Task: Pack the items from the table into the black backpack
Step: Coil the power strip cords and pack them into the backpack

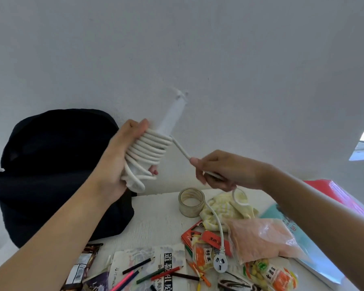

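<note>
Power strip is held above the table, far edge, with cord coiled round it and gripped by left hand. Loose cord is pinched in right hand. Plug is lying among snack packets. Black backpack is set at far left corner.

Bears a black backpack at the far left of the white table, with a clear tape roll just right of it and a yellow cloth beside that. Holds, nearer, a newspaper strewn with coloured pencils, a dark snack wrapper at the left, and orange snack packets. Carries at the right a pink bag, a teal booklet and a red folder.
</note>
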